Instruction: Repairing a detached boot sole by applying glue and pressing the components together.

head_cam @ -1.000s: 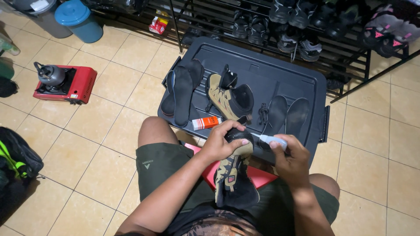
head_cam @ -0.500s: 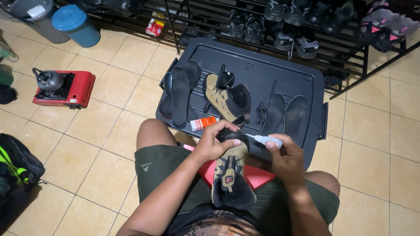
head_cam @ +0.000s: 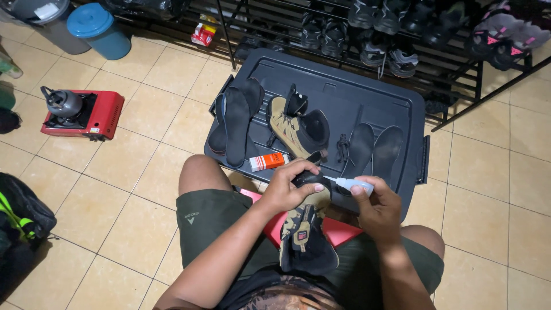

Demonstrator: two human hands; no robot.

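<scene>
Tan-and-black hiking shoe [head_cam: 307, 235] rests in the person's lap, toe pointing away, over a red seat edge [head_cam: 338, 231]; its upper looks like rough suede with dark rubber at the toe. Left hand [head_cam: 287, 186] curls over the toe end, fingers pressed on the dark rubber. Right hand [head_cam: 376, 209] pinches a small white glue tube [head_cam: 351, 184] between thumb and fingers, thin nozzle aimed at the toe just beside the left fingertips. Ahead on the tiled floor lies a dark grey plastic bin lid [head_cam: 344, 95], moulded and matte. On it: the matching shoe [head_cam: 298, 129] near the middle, flat black insoles [head_cam: 235, 123] along the left edge, two more insoles [head_cam: 373, 150] toward the right edge, a coil of lace [head_cam: 342, 148] between. An orange-and-white box [head_cam: 268, 162] sits at the near edge, just beside the left hand. A metal shoe rack [head_cam: 402, 34] stands beyond the far edge.
</scene>
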